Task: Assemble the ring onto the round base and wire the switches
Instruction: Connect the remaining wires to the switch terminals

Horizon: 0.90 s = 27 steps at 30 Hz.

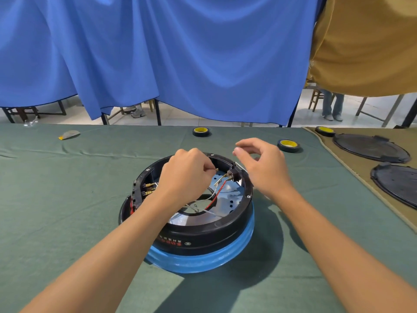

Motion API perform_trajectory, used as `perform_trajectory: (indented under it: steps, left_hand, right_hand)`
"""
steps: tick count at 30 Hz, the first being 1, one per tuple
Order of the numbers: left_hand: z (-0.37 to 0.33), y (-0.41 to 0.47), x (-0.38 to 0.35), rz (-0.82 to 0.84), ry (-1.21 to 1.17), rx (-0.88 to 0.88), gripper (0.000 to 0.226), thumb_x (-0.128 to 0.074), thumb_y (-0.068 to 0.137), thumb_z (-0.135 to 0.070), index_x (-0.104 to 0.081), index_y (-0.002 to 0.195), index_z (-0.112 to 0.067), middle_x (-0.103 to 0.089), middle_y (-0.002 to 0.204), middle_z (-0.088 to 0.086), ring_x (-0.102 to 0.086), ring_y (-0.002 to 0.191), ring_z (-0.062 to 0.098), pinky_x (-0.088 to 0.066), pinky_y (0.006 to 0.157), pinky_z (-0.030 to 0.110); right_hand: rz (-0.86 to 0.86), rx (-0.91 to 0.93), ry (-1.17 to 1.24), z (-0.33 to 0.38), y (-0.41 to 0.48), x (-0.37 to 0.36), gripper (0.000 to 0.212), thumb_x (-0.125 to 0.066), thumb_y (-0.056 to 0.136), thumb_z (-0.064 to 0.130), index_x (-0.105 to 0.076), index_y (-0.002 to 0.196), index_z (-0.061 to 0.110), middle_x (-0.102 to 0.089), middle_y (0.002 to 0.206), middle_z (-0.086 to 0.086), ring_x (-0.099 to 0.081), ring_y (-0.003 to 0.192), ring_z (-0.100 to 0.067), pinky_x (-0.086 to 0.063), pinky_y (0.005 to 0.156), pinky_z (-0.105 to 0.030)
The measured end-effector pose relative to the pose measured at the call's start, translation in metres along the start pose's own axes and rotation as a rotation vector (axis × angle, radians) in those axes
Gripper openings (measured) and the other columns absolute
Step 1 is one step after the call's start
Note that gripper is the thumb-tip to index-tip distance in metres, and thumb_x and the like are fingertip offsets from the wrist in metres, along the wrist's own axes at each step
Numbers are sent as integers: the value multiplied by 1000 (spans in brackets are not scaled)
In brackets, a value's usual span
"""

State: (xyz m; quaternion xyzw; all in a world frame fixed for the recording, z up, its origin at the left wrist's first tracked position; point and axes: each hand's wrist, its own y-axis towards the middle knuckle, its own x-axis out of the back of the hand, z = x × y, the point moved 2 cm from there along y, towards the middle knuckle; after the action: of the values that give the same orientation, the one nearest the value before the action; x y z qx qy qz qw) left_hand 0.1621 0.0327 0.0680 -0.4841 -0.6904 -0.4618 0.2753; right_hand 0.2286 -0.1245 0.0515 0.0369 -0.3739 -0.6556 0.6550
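Brass terminal (216,170) pinched by left hand (187,175); right hand (261,166) hovers half-curled.

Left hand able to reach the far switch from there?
Likely yes: left hand, pinching a terminal, sits just short of the switch; ring is open on top, nothing between.

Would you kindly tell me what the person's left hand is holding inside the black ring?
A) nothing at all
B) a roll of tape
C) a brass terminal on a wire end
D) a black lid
C: the left hand pinches a brass terminal, whose tip sticks out from the fingertips just short of the switch on the far inner wall of the black ring.
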Motion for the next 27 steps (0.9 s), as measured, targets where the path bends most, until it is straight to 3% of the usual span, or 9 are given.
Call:
perform_trajectory:
  steps: [3,7,16,27]
  left_hand:
    - [-2,3,-4,84,-15,47,13,-67,91,-20,-80,91,-20,-72,77,-1,-65,71,20,-56,67,35]
    - [-9,7,-12,118,-5,63,10,-70,89,-21,-79,90,-18,-71,84,5,-65,78,25,-57,74,39]
    - [-10,14,-20,145,7,67,20,-60,90,-9,-79,92,-15,-71,92,10,-64,82,33,-58,76,44]
    - [-12,16,-23,102,105,31,15,-63,89,-18,-77,93,-18,-68,92,9,-62,82,31,-57,76,44]
  right_hand:
    - [-49,-118,3,-13,-2,-6,10,-61,92,21,-69,97,19,-71,90,7,-63,88,-6,-45,78,-21]
    - [14,-208,34,-22,-6,-14,15,-64,89,18,-68,104,16,-66,86,11,-61,85,-6,-45,79,-20]
    - [10,-202,19,-22,-6,-14,16,-63,88,16,-68,103,16,-65,82,12,-62,88,-9,-48,83,-24]
    - [12,-199,14,-20,-7,-14,18,-62,88,17,-68,105,16,-65,83,11,-63,86,-10,-49,80,-24]
